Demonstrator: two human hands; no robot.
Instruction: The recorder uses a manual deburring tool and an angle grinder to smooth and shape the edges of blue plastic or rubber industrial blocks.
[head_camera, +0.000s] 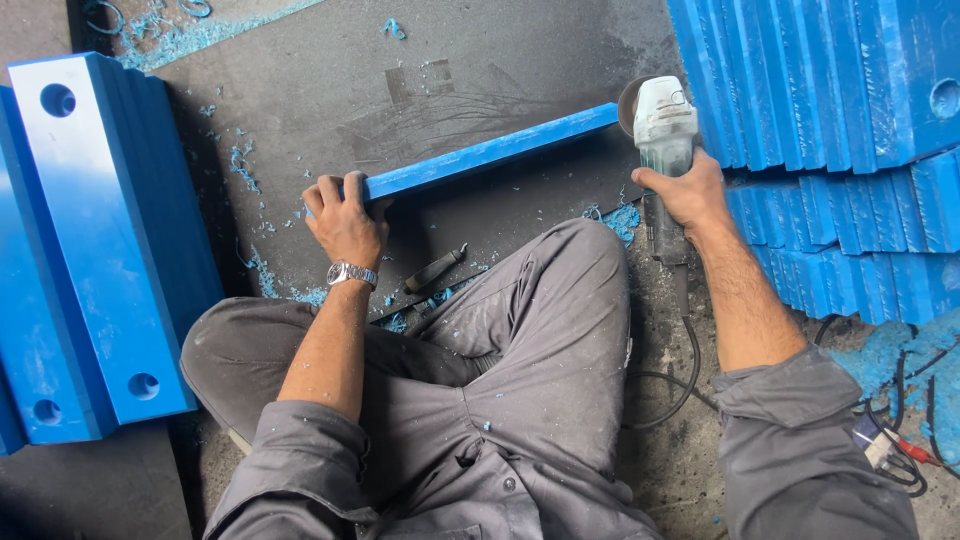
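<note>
- At far left, a stack of blue plastic slabs (95, 250) lay on the floor; the top slab showed three round holes.
- The left hand (345, 220), with a wristwatch (352, 273) on its wrist, was clenched over the near end of a long blue bar (490, 152).
- The bar lay on a dark mat (330, 90), slanting up and rightward from that hand.
- A dark hand tool (434, 269) lay on the mat just beside the person's knee.
- The right hand (688, 192) was wrapped around a grey angle grinder (663, 125), whose disc met the bar's far end.
- At far right, more blue slabs (830, 80) were piled, too overlapped to count.
</note>
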